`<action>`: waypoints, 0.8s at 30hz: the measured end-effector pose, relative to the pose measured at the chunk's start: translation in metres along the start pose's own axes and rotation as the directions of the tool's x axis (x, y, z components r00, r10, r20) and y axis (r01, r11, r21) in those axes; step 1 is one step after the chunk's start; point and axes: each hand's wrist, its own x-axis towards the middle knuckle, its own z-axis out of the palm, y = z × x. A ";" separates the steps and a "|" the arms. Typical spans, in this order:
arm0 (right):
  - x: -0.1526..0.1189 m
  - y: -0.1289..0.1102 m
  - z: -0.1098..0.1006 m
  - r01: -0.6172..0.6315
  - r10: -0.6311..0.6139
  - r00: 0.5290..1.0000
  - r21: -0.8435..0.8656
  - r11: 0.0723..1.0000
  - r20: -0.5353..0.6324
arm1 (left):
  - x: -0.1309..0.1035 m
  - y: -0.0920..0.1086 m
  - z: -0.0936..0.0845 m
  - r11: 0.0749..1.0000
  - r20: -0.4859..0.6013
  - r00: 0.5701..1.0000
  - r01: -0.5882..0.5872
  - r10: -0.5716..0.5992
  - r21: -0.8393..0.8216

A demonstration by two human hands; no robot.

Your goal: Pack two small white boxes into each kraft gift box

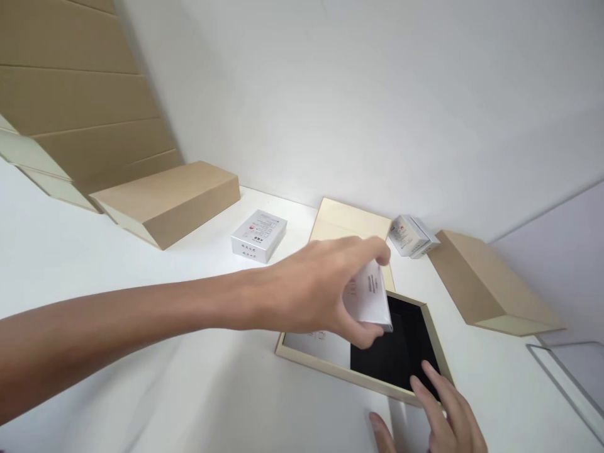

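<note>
The left hand (325,292) reaches across from the left and pinches a small white box (370,296) between thumb and fingers, holding it tilted in the air just above an open gift box (427,314) with a pale gold rim and a black lining. The right hand (438,409) holds nothing; its fingers lie flat on the near right corner of the gift box, steadying it on the white tabletop (141,377). A white patch shows in the left part of the tray, partly hidden by the left hand; whether it is a card or another item cannot be told.

Risks, as judged from this frame:
- The white box is held by its upper end only and hangs at an angle. A loose pinch could let it drop edge-first and mark the lining.
- Set down tilted, it may jam against the rim or land crooked.
- The outstretched left forearm passes near a second white box (259,234); a careless sweep could knock it.
- Should the right hand lift early, the light tray could slide.

A third white box (413,236) and a folded kraft carton (172,198) lie farther back, well apart from either hand.
</note>
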 end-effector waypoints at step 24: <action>-0.003 -0.005 -0.005 0.010 -0.011 0.999 0.013 1.000 0.044 | 0.006 -0.004 -0.023 0.821 0.330 0.847 0.193 -0.416 0.537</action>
